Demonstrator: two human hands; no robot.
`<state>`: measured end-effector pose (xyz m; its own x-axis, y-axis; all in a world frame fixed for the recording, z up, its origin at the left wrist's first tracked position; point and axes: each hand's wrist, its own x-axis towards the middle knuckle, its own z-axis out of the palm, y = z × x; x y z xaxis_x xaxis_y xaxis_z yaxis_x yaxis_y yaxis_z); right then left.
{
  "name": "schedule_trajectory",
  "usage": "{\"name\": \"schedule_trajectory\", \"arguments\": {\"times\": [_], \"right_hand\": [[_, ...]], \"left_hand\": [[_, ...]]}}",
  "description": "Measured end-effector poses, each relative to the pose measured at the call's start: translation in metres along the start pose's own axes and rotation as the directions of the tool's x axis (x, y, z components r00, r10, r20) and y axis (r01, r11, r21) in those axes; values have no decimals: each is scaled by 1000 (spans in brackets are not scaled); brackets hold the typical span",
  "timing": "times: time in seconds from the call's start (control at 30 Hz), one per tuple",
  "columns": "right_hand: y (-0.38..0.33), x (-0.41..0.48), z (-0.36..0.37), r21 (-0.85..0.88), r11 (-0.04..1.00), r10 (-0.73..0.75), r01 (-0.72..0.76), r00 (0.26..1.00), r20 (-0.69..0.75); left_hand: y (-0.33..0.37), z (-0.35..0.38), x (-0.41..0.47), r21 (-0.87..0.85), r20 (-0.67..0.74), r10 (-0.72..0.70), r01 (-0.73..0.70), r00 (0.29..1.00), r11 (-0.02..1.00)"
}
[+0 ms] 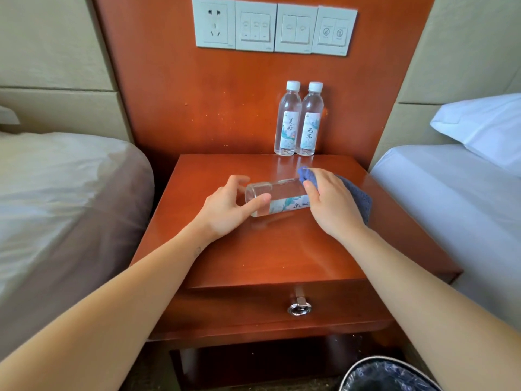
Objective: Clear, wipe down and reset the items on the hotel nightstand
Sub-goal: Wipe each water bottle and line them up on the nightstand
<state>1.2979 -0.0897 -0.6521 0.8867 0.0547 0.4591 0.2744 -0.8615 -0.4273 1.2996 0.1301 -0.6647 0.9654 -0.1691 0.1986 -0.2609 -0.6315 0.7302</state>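
A reddish-brown wooden counter (267, 249) has a glossy top and one drawer below. At its far edge, right of middle, two clear water bottles stand upright and touching, the left bottle (288, 122) and the right bottle (311, 122). Each has a white cap and a pale label with dark brush lettering. Nearer, about mid-top, a third bottle (277, 197) of the same kind is turned on its side, base to the left. A blue cloth (359, 197) is bunched over its neck end, hiding the cap, and trails right across the counter.
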Motion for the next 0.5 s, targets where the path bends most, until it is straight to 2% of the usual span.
{"name": "schedule_trajectory", "arguments": {"times": [0.1, 0.17, 0.27, 0.4, 0.5], "right_hand": [[6, -4, -2, 8, 1000, 9, -9, 1000, -11], [-1, -9, -1, 38, 999, 14, -11, 996, -87], [-37, -15, 15, 11, 983, -179, 184, 967, -180], [-68, -21, 34, 29, 945, -325, 327, 944, -62], [-33, -16, 16, 0, 960, -278, 279, 960, -28]], "left_hand": [[2, -2, -1, 59, 32, 18, -20, 999, 998], [0, -3, 0, 44, 49, 40, -42, 998, 998], [-1, -4, -1, 18, 37, 85, -86, 996, 996], [-3, -3, -3, -67, 29, 130, -128, 991, 990], [-4, -4, -3, -91, 43, 132, -128, 990, 988]]}}
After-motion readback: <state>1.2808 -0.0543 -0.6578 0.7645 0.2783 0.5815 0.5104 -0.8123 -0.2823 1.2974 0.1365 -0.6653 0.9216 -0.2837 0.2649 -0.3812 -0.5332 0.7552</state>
